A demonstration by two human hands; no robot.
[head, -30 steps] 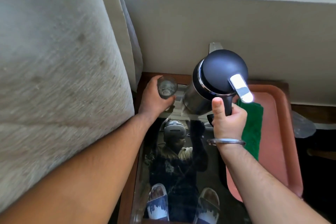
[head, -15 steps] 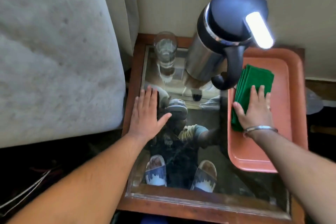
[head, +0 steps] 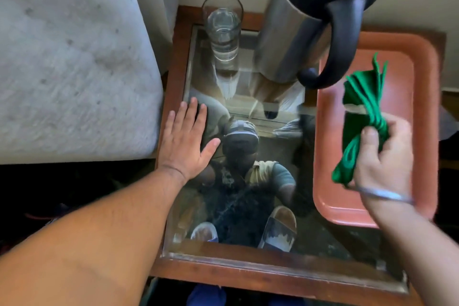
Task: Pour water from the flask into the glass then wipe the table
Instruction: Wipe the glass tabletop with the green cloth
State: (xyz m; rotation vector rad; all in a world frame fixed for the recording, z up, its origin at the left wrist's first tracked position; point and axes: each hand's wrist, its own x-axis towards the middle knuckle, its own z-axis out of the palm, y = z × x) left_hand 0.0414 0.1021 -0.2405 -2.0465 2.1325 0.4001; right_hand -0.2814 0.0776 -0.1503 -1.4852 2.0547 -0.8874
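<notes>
A person's left hand lies flat and open, fingers spread, on the left side of a glass-topped table whose wooden frame runs along the near edge and up both sides. The mirrored glass between the hands is bare, leaving open room across the middle and near part of the top. On the right, the right hand, a metal bangle at the wrist, is closed around a bunched green cloth, held just above a salmon-pink tray that fills the table's right side. A mattress presses close against the table's left edge. Farther back, a steel flask with a black handle and lid stands near the rear, just left of the tray. Beside it, at the back left corner against the wall, a glass stands upright, partly full of water. No writing is legible anywhere.
</notes>
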